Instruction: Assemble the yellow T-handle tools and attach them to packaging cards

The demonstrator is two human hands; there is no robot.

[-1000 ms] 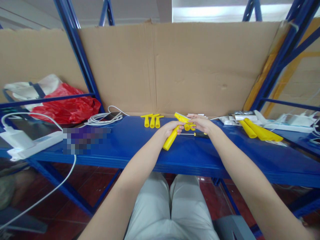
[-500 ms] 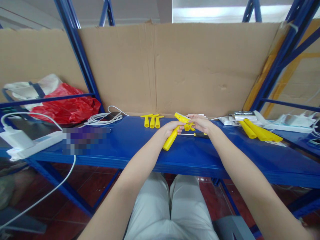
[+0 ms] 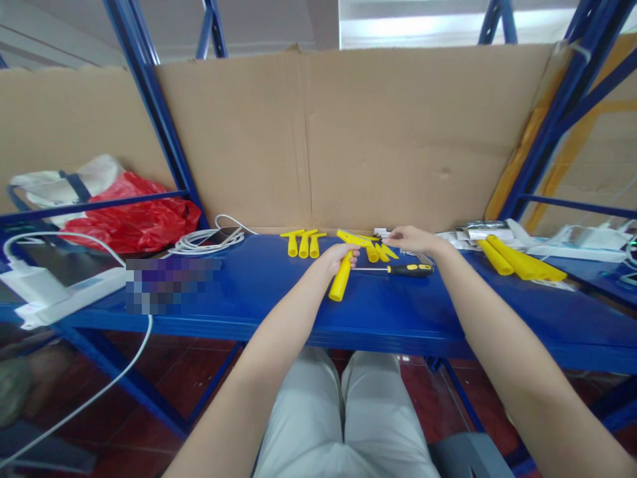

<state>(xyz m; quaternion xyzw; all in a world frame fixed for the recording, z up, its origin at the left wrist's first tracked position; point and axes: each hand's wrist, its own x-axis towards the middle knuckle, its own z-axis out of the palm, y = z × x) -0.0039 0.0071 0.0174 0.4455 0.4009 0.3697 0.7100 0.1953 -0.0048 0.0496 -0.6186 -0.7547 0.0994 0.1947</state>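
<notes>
My left hand is closed round the handle of a yellow plastic scraper, its wide head pointing up and away from me. To the right, my right hand reaches down to small parts at the back of the table, fingertips pinched together; what they hold, if anything, is too small to make out. Under and beside the hands lie another yellow handle and several small flat yellow pieces. A screwdriver with a black and yellow grip lies in front of them.
Three yellow T-shaped scrapers stand in a row at the back of the blue table. More yellow handles lie at the right by white packets. Coiled white cable, a power strip and a red bag are left.
My right hand has left the scraper and moved right to the small parts, uncovering the screwdriver grip. My left hand keeps the scraper, now turned more upright.
</notes>
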